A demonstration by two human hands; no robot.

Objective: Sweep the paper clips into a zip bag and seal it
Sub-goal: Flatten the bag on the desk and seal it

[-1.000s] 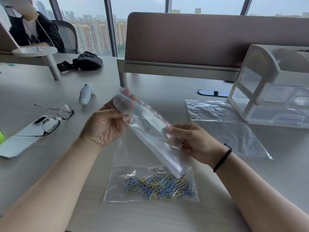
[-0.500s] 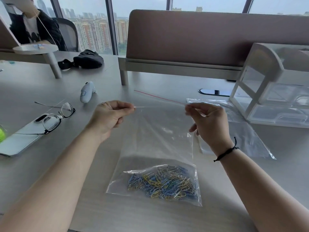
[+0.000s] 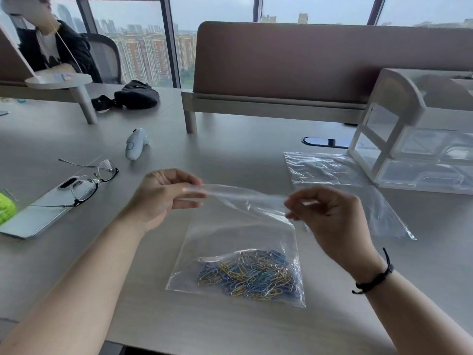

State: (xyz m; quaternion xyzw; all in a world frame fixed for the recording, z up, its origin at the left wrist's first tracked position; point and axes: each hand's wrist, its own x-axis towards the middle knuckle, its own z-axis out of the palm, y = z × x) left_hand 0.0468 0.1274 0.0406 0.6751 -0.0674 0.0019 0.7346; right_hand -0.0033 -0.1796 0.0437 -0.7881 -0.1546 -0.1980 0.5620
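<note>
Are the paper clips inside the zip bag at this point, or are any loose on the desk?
Inside. The paper clips lie heaped in the bottom of the zip bag, whose top edge the left hand and right hand pinch. None show loose.

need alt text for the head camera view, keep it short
Two hands, left hand and right hand, pinch the top corners of a clear plastic zip bag holding blue and yellow paper clips above a grey desk. Black-rimmed glasses lie to the left.
</note>
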